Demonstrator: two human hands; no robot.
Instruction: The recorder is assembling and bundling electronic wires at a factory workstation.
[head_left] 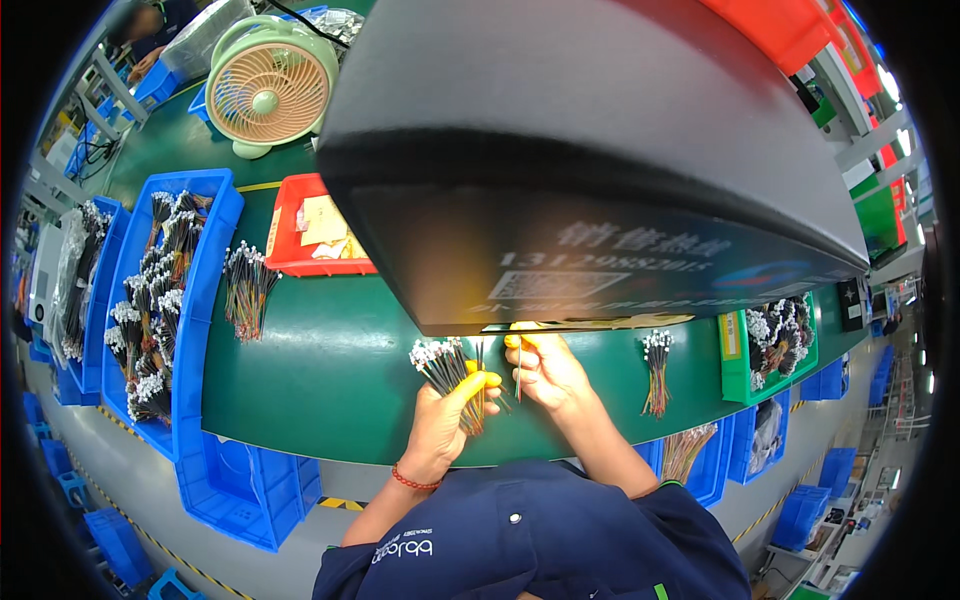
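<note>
My left hand [440, 420], yellow covers on its thumb and finger, is closed round a bundle of wires [435, 360]. White connectors top the bundle, and its dark and coloured strands hang below my fingers. Beside it, my right hand [550, 375], also with yellow fingertip covers, pinches a thin wire [518, 375] under the front edge of a large black box-shaped machine [600, 240]. The machine's overhang hides the upper end of that wire. Both hands are above the green table [330, 390], near its front edge.
Wire bundles [250, 290] [656, 375] lie on both sides. Blue bins [190, 330] stand left, a red tray [290, 235] behind, a green bin [735, 370] right. A fan [265, 100] is at back left. Blue crates [250, 490] sit below the table's front edge. Another person [165, 25] is far left.
</note>
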